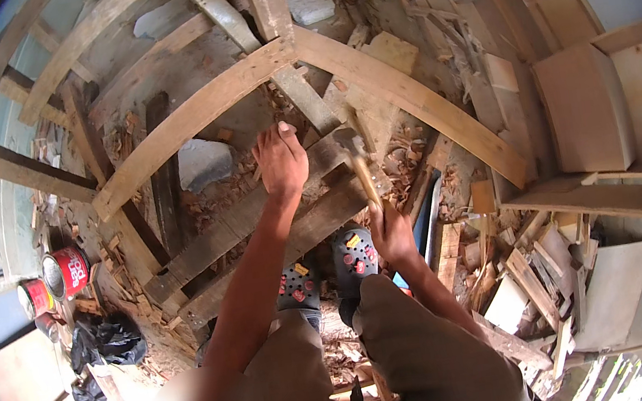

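Hammer (366, 178) sits at one o'clock, clasped in right hand (394, 233); left hand (281, 161) curls at eleven, contents impossible to tell. Frame boards (187, 121) meet at twelve; work on weathered beam (226, 228) apparently remains.

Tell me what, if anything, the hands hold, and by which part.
The right hand grips a hammer by its wooden handle; whether the left hand holds anything cannot be told.

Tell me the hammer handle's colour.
The hammer handle is light tan; the head view shows it best.
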A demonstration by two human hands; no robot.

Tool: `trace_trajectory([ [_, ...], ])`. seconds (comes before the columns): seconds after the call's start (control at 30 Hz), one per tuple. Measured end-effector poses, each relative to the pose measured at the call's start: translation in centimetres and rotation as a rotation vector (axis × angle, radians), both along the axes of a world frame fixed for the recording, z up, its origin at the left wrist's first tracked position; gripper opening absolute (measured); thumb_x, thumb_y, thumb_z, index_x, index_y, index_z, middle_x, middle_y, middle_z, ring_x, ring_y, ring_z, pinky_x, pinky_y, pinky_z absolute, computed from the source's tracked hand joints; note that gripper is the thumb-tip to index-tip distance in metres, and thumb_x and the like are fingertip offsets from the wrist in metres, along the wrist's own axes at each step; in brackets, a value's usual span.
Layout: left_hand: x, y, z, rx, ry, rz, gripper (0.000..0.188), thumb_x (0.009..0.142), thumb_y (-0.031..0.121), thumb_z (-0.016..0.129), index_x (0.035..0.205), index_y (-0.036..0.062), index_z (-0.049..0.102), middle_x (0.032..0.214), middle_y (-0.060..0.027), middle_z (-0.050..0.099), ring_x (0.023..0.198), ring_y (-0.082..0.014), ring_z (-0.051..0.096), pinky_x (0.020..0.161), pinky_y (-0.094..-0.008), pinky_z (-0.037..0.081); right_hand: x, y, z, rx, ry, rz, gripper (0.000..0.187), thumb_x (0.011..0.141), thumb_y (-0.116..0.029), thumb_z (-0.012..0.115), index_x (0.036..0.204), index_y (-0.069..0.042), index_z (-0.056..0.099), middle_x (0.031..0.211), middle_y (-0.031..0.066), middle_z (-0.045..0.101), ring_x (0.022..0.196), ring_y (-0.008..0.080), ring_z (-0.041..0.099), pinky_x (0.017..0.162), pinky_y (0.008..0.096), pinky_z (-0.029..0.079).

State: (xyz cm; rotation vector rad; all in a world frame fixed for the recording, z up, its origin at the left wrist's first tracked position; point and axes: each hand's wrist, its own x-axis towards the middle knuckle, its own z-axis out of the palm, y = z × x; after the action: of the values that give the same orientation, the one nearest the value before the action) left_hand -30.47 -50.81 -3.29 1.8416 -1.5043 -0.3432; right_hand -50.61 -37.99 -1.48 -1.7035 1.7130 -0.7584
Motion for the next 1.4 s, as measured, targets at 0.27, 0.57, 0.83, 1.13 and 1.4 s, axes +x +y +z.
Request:
trace_trajectory([
  [0.27, 0.1, 1.4, -0.2, 0.047, -0.221, -0.147, 0.041, 0.103, 0.032, 0.038, 0.091, 0.0022, 0.064, 0.095, -0.0200, 0.066, 0.095, -0.0361, 0.063, 0.087, -0.0494, 0.046, 0.1, 3.0, 1.8, 0.007, -0.289, -0.203, 0.045, 0.106, -0.035, 0.043, 0.081, 0.000, 0.055, 0.056, 0.0083, 0.054, 0.050, 0.0158, 0.056, 0.046, 0.0367, 0.043],
  [0.57, 0.0, 4.6, -0.2, -0.025, -0.447, -0.344, 0.046, 0.097, 0.043, 0.053, 0.117, 0.0022, 0.058, 0.112, -0.0192, 0.066, 0.106, -0.0360, 0.062, 0.094, -0.0482, 0.047, -5.9, 6.7, 1.7, 0.205, -0.005, -0.364, 0.060, 0.104, -0.050, 0.043, 0.080, 0.003, 0.060, 0.059, 0.0170, 0.054, 0.057, 0.0257, 0.058, 0.057, 0.0414, 0.046],
  [0.83, 5.3, 9.3, 3.0, 0.123, -0.259, -0.239, 0.036, 0.094, 0.032, 0.059, 0.116, 0.0034, 0.061, 0.111, -0.0212, 0.066, 0.101, -0.0412, 0.064, 0.086, -0.0497, 0.052, -9.7, 16.0, 8.0, 0.165, 0.011, -0.496, 0.062, 0.099, -0.056, 0.050, 0.084, 0.003, 0.064, 0.064, 0.0184, 0.062, 0.059, 0.0275, 0.059, 0.056, 0.0442, 0.047],
  [1.13, 9.0, 29.8, 3.5, 0.091, 0.242, 0.085, 0.021, 0.089, 0.023, 0.062, 0.098, 0.0058, 0.070, 0.089, -0.0239, 0.070, 0.087, -0.0460, 0.066, 0.074, -0.0497, 0.054, -10.0, 18.9, 8.8, 0.006, -0.082, -0.325, 0.049, 0.097, -0.044, 0.057, 0.086, 0.003, 0.065, 0.062, 0.0133, 0.059, 0.060, 0.0206, 0.056, 0.055, 0.0412, 0.045],
  [1.4, 16.0, 33.7, 15.1, -0.196, 0.463, 0.187, 0.027, 0.094, 0.025, 0.065, 0.105, 0.0006, 0.071, 0.089, -0.0115, 0.072, 0.081, -0.0199, 0.069, 0.073, -0.0360, 0.053, -8.5, 9.2, 26.1, -0.285, 0.061, 0.304, 0.036, 0.096, -0.031, 0.062, 0.088, 0.003, 0.064, 0.059, 0.0077, 0.054, 0.061, 0.0108, 0.050, 0.052, 0.0365, 0.042],
])
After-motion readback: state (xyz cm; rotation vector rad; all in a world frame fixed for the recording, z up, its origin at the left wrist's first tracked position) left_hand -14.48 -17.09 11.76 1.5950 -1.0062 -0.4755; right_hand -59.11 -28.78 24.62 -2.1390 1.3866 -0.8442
